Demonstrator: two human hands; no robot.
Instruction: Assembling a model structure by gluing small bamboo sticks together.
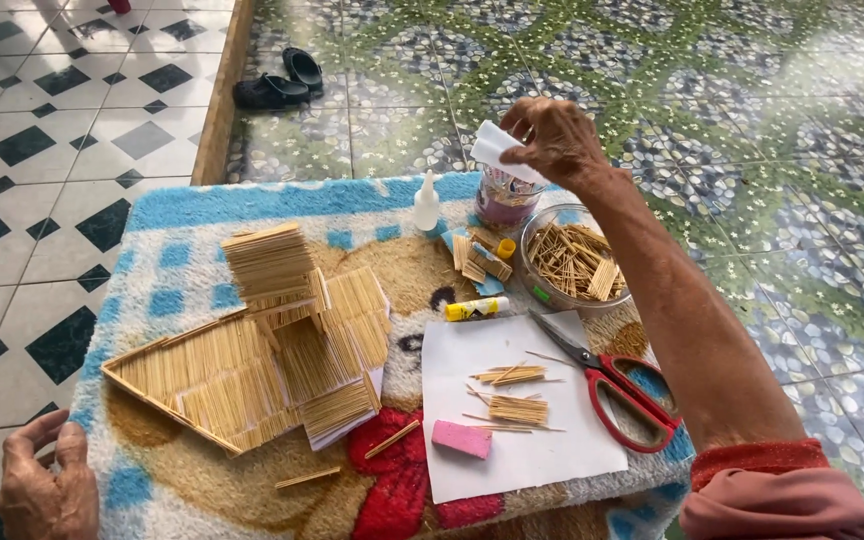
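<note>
Right hand (555,140) pinched on white paper (497,148) above jar (504,198) at desk far edge. Left hand (45,485) resting, fingers loosely apart, on near left corner, beside stick house (262,345).

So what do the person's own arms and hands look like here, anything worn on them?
Both hands are bare: no gloves, rings, watch or bracelet show. The left hand appears only up to the wrist, so any sleeve is out of view. The right hand leads into a bare forearm, and a coral-red sleeve with a darker ribbed cuff is pushed up near the elbow.
</note>
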